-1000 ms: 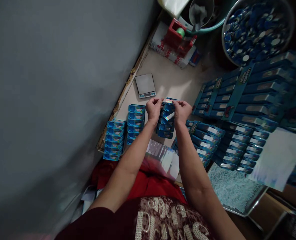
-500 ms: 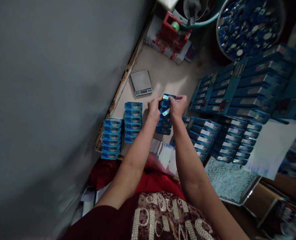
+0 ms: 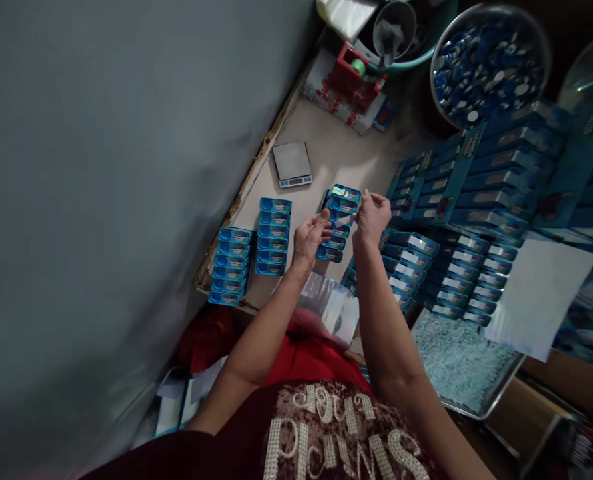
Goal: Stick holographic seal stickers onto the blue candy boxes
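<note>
A row of small blue boxes (image 3: 332,244) stands on the table in front of me, partly hidden by my hands. On the end of the farthest box lies a shiny rainbow-coloured sticker (image 3: 340,191). My left hand (image 3: 311,239) is beside the row's left side, fingers apart and holding nothing I can see. At the right side is my right hand (image 3: 373,217), thumb and fingers pinched together. A second shiny sticker (image 3: 345,220) sticks out from its lower fingers over the boxes. Sheets of shiny stickers (image 3: 331,303) lie at the table edge below my wrists.
Two more rows of blue boxes (image 3: 275,233) stand to the left. Behind them is a small scale (image 3: 292,163). A red tape dispenser (image 3: 351,73) and a bowl of blue-and-white discs (image 3: 491,73) are at the back. Stacked blue boxes (image 3: 496,180) and a metal tray (image 3: 481,410) occupy the right.
My left hand has let go of the farthest box and drawn back toward me, fingers spreading. My right hand has moved slightly right, off the box end, uncovering its sticker.
</note>
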A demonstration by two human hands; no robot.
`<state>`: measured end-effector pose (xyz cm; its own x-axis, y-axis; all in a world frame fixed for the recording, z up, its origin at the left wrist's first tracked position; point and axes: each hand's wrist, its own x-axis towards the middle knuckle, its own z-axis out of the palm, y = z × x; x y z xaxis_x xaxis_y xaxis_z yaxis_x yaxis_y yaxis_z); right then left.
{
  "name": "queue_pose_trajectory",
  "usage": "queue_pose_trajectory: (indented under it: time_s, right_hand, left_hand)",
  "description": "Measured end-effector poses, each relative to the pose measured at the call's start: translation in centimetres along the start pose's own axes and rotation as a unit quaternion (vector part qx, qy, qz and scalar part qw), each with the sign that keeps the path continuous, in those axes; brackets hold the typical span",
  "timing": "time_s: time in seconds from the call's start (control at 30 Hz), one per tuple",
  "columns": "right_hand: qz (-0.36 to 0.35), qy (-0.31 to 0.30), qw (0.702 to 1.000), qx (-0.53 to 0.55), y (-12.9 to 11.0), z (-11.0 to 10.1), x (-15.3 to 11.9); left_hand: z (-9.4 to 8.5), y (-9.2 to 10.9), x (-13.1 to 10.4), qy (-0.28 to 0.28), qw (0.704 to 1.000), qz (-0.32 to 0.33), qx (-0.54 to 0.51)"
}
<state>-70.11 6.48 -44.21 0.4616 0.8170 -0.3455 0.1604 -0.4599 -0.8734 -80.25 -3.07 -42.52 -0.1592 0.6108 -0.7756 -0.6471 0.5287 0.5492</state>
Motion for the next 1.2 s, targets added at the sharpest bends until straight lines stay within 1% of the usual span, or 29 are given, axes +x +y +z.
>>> queue_pose_trajectory:
  time_s: [0.03, 0.07, 0.1, 0.13, 0.2, 0.3, 0.37, 0.43, 0.53, 0.6, 0.67, 0.77, 0.87, 1.0, 1.07, 1.2]
  right_hand:
    - [-0.003, -0.013, 1.000, 0.012, -0.2, 0.0, -0.5]
    - [-0.007, -0.024, 1.000, 0.019, -0.4, 0.0, -1.0]
    - [-0.010, -0.034, 0.999, 0.024, -0.5, 0.0, -1.5]
    - [-0.012, -0.047, 0.998, 0.026, -0.6, -0.2, -1.9]
    - [-0.011, -0.079, 0.996, 0.026, -0.7, -0.9, -2.8]
    - [-0.001, -0.116, 0.993, 0.025, -0.1, -2.2, -3.6]
    - [0.006, -0.108, 0.994, 0.024, 0.7, -2.7, -3.8]
    - [0.011, -0.087, 0.996, 0.026, 1.6, -2.8, -3.6]
    - [0.001, -0.048, 0.999, 0.014, 2.4, -1.8, -2.7]
    - [-0.011, -0.024, 1.000, -0.015, 2.5, -1.0, -1.8]
    - [-0.017, -0.003, 0.999, -0.044, 2.4, -0.2, -1.0]
    - [-0.030, 0.015, 0.996, -0.079, 2.2, 0.3, -0.3]
    - [-0.045, 0.009, 0.992, -0.116, 2.1, 0.3, -0.2]
    - [-0.047, -0.007, 0.987, -0.157, 2.3, 0.2, -0.3]
    - [-0.050, -0.016, 0.986, -0.158, 2.5, 0.3, -0.1]
    - [-0.058, -0.025, 0.991, -0.116, 3.0, 0.4, 0.2]
  left_hand:
    - [-0.2, -0.2, -0.2, -0.029, 0.999, -0.030, -0.031]
    - [-0.2, -0.3, -0.3, -0.048, 0.996, -0.044, -0.056]
    - [-0.2, -0.4, -0.3, -0.054, 0.995, -0.044, -0.075]
    - [-0.1, -0.4, -0.2, -0.045, 0.994, -0.035, -0.088]
    - [0.0, -0.1, 0.1, -0.004, 0.996, -0.005, -0.093]
    - [-0.1, 0.5, 0.8, 0.048, 0.997, 0.050, -0.036]
    - [-0.3, 1.0, 1.6, 0.058, 0.994, 0.088, 0.035]
    - [-0.5, 1.5, 2.7, 0.062, 0.983, 0.129, 0.112]
    - [-0.5, 1.8, 4.8, 0.073, 0.956, 0.197, 0.206]
    - [-0.3, 1.7, 6.1, 0.075, 0.942, 0.223, 0.239]
    - [-0.1, 1.5, 7.1, 0.072, 0.942, 0.221, 0.242]
    - [0.1, 0.9, 8.0, 0.075, 0.952, 0.200, 0.220]
    - [0.2, 0.5, 8.1, 0.087, 0.954, 0.196, 0.207]
    - [0.4, 0.4, 7.8, 0.095, 0.951, 0.196, 0.220]
    - [0.5, 0.3, 7.8, 0.105, 0.949, 0.198, 0.223]
    - [0.6, 0.3, 7.8, 0.116, 0.946, 0.214, 0.216]
